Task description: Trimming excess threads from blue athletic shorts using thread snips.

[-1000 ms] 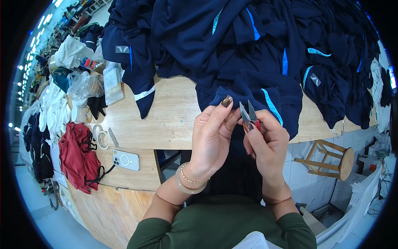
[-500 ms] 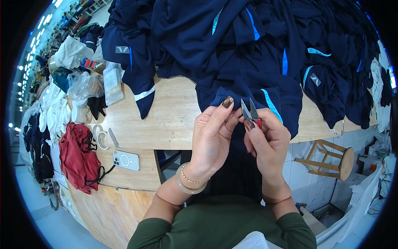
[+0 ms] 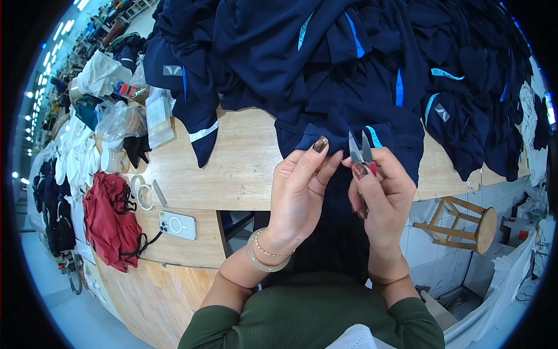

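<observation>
A navy garment [image 3: 366, 119] with a light-blue stripe lies over the table's edge and hangs down in front of me. My left hand [image 3: 302, 183] pinches its edge between thumb and fingers. In my right hand [image 3: 381, 186] is a pair of thread snips [image 3: 359, 152] with a red part near the grip. Their two pointed blades are spread apart and point away from me, just right of my left fingertips. The blades show no contact with the pinched edge.
Navy garments [image 3: 261, 52] are heaped across the far side of the wooden table [image 3: 244, 157]. To the left lie a red bag-like cloth [image 3: 107, 218], a phone [image 3: 177, 224], tape rolls [image 3: 144, 195] and plastic bags [image 3: 119, 119]. A wooden stool [image 3: 483, 230] stands at right.
My right hand and the snips have moved a little to the right, away from my left fingertips. The left hand stays nearly still on the garment's edge.
</observation>
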Tool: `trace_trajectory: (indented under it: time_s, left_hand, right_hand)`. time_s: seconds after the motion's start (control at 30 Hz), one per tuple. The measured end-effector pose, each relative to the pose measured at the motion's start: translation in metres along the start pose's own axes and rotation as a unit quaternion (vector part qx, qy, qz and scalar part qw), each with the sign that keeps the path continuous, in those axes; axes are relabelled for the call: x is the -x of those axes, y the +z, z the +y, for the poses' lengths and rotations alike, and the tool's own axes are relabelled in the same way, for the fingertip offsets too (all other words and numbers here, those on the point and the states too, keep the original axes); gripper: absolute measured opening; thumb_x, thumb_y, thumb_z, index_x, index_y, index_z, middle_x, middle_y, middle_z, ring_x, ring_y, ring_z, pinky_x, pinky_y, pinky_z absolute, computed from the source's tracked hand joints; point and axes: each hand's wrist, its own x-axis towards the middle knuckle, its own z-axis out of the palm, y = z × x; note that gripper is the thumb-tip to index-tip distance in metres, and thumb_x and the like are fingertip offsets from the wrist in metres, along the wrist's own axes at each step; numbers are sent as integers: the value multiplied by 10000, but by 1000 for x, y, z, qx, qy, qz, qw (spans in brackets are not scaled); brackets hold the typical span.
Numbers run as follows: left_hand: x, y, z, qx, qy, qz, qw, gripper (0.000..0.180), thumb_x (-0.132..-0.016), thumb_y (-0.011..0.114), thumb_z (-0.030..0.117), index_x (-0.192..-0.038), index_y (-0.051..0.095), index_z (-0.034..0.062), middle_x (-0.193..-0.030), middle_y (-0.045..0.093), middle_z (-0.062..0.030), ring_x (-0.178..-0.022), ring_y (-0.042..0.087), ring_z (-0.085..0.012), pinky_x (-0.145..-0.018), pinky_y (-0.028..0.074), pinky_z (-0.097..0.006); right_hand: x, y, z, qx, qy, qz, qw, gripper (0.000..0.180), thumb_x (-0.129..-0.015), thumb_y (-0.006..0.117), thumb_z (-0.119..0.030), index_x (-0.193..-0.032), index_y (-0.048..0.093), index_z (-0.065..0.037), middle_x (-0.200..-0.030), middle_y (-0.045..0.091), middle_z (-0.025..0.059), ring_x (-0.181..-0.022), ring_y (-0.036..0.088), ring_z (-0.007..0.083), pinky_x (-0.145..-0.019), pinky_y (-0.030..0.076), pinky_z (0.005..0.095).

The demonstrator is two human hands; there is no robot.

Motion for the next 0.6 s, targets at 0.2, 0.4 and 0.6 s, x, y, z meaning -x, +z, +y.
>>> trace_trajectory:
  time_s: [0.2, 0.4, 0.6]
  left_hand:
    - [-1, 1, -1, 2, -1, -10, 1000, 123, -908, 559, 102, -895, 621, -4, -966, 648, -80, -936, 633, -167, -877, 499, -264]
    - [-2, 0, -2, 7, 5, -8, 1000, 127, -909, 554, 98, -895, 625, -6, -968, 649, -75, -940, 629, -161, -893, 495, -271]
    - [-3, -1, -1, 15, 15, -19, 1000, 130, -908, 553, 90, -912, 634, -10, -974, 651, -78, -934, 630, -160, -911, 491, -275]
  right_hand:
    - [0, -3, 0, -25, -7, -13, 1000, 153, -880, 485, 4, -997, 574, 46, -646, 516, -2, -495, 427, 21, -453, 305, 163]
    - [2, -5, -4, -42, -50, 21, 998, 156, -901, 474, -28, -1003, 564, 48, -620, 511, -3, -475, 417, 19, -439, 282, 161]
    - [2, -8, -5, -22, 3, 8, 1000, 137, -890, 480, -34, -959, 571, 41, -584, 501, -19, -471, 407, 11, -447, 277, 161]
